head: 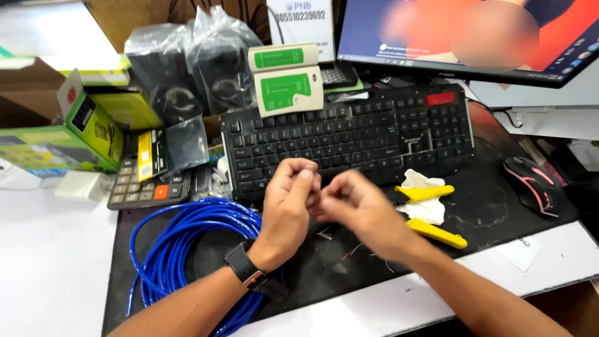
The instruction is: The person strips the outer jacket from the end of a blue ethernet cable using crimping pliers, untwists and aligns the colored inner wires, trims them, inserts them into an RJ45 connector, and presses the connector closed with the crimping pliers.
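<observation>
My left hand [288,203] and my right hand [362,209] meet above the black desk mat [493,209], just in front of the black keyboard [349,137]. Their fingertips pinch something small and thin between them; motion blur hides what it is. A black watch [244,267] sits on my left wrist. A coil of blue cable [178,246] lies on the mat under my left forearm. A yellow-handled crimping tool [430,212] lies on a white tissue right of my right hand. Small wire scraps [352,251] are scattered below my hands.
A green-and-cream cable tester [288,78] rests at the keyboard's top left. A calculator [146,184], green boxes [81,128] and bagged black speakers [190,72] crowd the left. A monitor [468,37] stands behind; a black-and-pink mouse [535,184] lies far right.
</observation>
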